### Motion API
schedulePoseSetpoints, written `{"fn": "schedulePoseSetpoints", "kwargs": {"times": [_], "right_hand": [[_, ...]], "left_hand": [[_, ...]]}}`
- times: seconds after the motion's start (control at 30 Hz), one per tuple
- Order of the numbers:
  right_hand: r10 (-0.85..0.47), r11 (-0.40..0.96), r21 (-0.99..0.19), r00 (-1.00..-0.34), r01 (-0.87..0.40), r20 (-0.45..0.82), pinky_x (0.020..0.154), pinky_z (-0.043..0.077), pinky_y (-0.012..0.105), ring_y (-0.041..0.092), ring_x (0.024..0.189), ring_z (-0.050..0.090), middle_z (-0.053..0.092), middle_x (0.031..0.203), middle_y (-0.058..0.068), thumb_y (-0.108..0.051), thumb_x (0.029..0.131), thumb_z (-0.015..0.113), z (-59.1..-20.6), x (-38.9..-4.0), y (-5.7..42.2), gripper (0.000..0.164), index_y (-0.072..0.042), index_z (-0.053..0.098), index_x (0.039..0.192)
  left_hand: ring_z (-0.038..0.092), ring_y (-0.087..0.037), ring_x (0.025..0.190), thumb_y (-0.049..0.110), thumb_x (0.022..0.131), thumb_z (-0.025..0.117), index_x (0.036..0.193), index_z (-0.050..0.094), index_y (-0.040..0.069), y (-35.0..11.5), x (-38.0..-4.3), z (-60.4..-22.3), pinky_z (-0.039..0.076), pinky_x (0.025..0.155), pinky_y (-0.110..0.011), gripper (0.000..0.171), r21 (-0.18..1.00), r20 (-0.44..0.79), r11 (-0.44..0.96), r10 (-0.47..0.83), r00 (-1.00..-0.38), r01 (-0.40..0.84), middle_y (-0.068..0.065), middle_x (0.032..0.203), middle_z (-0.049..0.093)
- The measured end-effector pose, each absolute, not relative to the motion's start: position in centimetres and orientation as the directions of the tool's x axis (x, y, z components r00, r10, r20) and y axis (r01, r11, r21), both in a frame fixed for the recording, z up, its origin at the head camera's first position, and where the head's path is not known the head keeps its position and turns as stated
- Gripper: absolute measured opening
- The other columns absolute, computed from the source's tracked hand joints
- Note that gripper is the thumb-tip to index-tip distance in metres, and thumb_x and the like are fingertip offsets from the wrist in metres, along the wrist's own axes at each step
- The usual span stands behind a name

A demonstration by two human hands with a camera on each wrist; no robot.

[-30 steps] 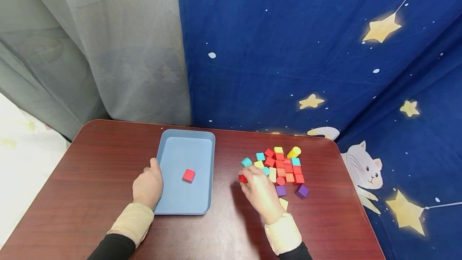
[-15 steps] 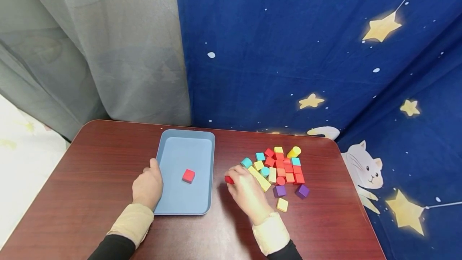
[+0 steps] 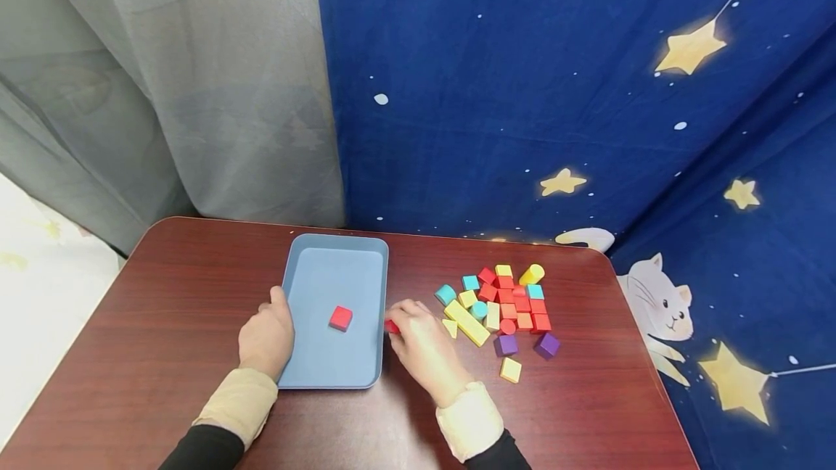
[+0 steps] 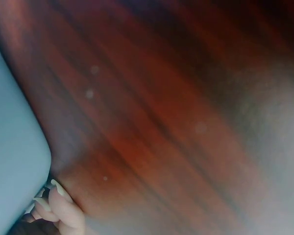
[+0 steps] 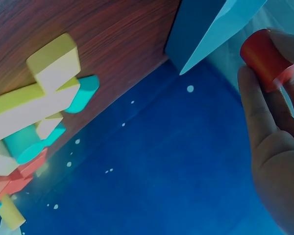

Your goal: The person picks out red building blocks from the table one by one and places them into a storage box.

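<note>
**From table [image 3: 196,289] to tray [image 3: 336,274]: a transfer apparently in hand**

The tray sits left of the assorted blocks [image 3: 508,311]. The left hand [image 3: 266,339] grips its left edge; the right hand [image 3: 421,350] pinches 1 red cylinder [image 5: 264,56] at its right rim. Inside lies 1 red block [image 3: 341,318]. The next move probably calls for clearing that rim, then releasing the cylinder.

Reddish wood-grain table [image 3: 163,296], blue tray [image 3: 326,281] lying flat, coloured blocks [image 3: 506,297] clustered to its right
</note>
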State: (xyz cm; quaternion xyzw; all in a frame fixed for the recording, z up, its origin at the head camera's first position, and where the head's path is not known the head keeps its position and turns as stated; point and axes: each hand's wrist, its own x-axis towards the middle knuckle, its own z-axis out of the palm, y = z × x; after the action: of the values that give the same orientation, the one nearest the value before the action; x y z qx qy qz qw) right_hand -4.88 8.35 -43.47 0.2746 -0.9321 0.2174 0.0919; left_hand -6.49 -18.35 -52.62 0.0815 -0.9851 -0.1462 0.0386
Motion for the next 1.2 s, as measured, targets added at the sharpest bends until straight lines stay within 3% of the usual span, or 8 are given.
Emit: {"fn": "schedulePoseSetpoints", "kwargs": {"times": [0.57,1.2], "right_hand": [[-0.52,0.731,-0.348,-0.809,-0.587,0.275,0.076,0.043,0.014,0.007,0.088,0.058,0.063,0.096,-0.008,-0.01,0.079,0.075,-44.5,-4.9,5.8,0.019,-0.015,0.069,0.097],[-0.406,0.803,-0.334,-0.863,-0.494,0.301,0.071,0.045,0.017,0.008,0.083,0.061,0.064,0.09,-0.007,-0.012,0.079,0.075,-46.9,-5.4,2.8,0.015,-0.014,0.072,0.093]], "left_hand": [[0.057,-0.041,0.05,0.001,0.094,0.03,0.097,0.032,-0.002,-18.1,-6.4,-52.5,0.04,0.042,-0.049,0.005,0.293,0.092,0.946,-0.175,-0.98,-0.141,-0.022,0.064,0.048],[0.055,-0.039,0.047,0.0,0.093,0.033,0.098,0.032,-0.003,-18.2,-6.4,-52.7,0.039,0.041,-0.047,0.006,0.29,0.105,0.947,-0.176,-0.979,-0.139,-0.02,0.063,0.046]]}}
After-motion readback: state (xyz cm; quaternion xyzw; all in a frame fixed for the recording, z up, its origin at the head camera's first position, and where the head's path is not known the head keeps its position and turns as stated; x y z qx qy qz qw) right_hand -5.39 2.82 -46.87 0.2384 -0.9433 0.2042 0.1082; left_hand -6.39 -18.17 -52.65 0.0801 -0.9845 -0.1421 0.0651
